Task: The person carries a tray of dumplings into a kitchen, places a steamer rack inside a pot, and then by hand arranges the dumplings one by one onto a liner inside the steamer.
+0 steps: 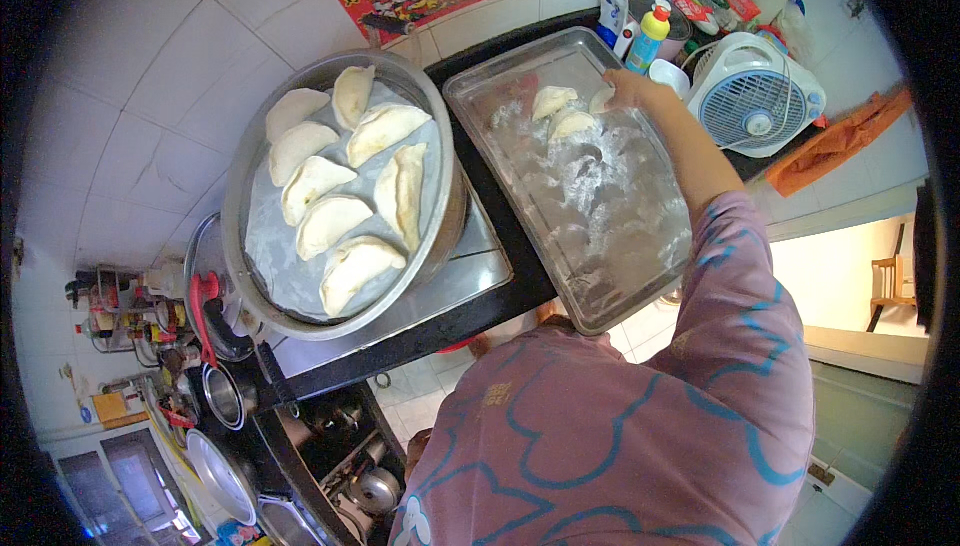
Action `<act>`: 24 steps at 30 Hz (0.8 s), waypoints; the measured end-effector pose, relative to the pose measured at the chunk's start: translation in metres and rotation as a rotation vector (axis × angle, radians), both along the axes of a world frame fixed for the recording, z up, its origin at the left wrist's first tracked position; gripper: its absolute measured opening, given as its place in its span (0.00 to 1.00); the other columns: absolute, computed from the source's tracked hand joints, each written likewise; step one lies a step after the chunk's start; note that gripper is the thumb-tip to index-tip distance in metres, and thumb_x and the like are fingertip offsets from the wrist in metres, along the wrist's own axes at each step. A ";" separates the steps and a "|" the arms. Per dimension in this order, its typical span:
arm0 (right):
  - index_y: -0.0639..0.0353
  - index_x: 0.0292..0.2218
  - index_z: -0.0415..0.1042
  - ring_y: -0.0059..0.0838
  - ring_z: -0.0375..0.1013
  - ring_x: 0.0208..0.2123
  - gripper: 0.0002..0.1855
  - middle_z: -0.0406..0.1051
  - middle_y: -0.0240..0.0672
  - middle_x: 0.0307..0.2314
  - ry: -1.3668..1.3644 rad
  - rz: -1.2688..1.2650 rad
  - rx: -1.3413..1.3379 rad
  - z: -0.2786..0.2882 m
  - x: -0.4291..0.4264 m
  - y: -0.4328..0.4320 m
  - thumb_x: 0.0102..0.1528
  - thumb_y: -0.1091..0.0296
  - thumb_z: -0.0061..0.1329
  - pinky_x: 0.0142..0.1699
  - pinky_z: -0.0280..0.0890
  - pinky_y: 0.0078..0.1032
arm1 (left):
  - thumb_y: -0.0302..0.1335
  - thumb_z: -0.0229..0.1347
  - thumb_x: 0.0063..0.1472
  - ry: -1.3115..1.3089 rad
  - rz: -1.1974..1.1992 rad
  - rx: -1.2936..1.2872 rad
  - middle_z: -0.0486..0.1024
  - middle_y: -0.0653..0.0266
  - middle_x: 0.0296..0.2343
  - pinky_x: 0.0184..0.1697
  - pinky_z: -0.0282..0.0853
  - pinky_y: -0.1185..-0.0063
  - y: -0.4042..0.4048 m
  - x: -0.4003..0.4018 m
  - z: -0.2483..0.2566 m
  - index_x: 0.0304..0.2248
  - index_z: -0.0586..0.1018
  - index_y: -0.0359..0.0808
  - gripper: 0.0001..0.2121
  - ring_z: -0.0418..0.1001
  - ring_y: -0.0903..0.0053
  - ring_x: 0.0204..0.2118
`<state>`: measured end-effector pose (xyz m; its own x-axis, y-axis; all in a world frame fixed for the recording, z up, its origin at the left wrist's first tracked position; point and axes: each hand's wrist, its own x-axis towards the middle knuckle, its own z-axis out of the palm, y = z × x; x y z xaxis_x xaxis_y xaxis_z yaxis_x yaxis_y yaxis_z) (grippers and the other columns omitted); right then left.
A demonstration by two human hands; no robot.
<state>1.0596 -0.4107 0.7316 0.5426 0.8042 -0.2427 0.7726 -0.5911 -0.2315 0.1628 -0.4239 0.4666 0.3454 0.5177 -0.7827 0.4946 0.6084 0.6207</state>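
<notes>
My right hand (626, 90) reaches to the far right part of a floured metal tray (517, 193), its fingers closed on the edge of a pale dumpling (599, 101). Beside it on the tray lie two more folded dumplings, one (554, 101) further left and one (571, 125) just below. To the left stands a large round metal steamer (234, 246), lined with a pale cloth (274, 276). Several big crescent dumplings (334, 225) rest on that cloth, spaced in loose rows. My left hand is out of view.
Beneath the steamer is a stovetop (480, 268) on a black counter. A yellow-capped bottle (648, 39), a white cup (669, 77) and a box fan (757, 99) stand past the tray's right side. A pot lid (196, 246) and a red-handled utensil (204, 313) sit left of the steamer.
</notes>
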 end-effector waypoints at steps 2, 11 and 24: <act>0.50 0.46 0.65 0.46 0.60 0.49 0.31 0.59 0.43 0.49 -0.072 0.103 0.191 -0.049 0.008 -0.017 0.38 0.65 0.57 0.50 0.60 0.36 | 0.23 0.46 0.57 -0.035 0.002 -0.038 0.75 0.61 0.28 0.34 0.69 0.78 0.004 -0.003 0.003 0.42 0.68 0.30 0.13 0.73 0.74 0.30; 0.43 0.45 0.66 0.44 0.60 0.47 0.26 0.61 0.37 0.45 -0.257 -0.123 0.205 -0.076 -0.022 -0.015 0.43 0.76 0.48 0.49 0.61 0.35 | 0.21 0.41 0.57 0.210 -0.182 0.247 0.75 0.60 0.26 0.35 0.70 0.81 0.011 0.018 0.050 0.41 0.71 0.31 0.13 0.73 0.78 0.29; 0.55 0.49 0.64 0.13 0.67 0.30 0.25 0.68 0.26 0.32 0.691 -0.298 0.973 0.123 -0.112 -0.002 0.52 0.55 0.48 0.29 0.64 0.13 | 0.18 0.44 0.54 0.240 -0.191 0.186 0.75 0.59 0.23 0.28 0.68 0.82 0.027 0.066 0.105 0.40 0.73 0.32 0.13 0.71 0.78 0.23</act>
<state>0.9472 -0.4128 0.8544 0.7314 0.6772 0.0798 0.1773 -0.0758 -0.9812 0.2290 -0.3972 0.5716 0.2671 0.6031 -0.7516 0.7337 0.3784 0.5644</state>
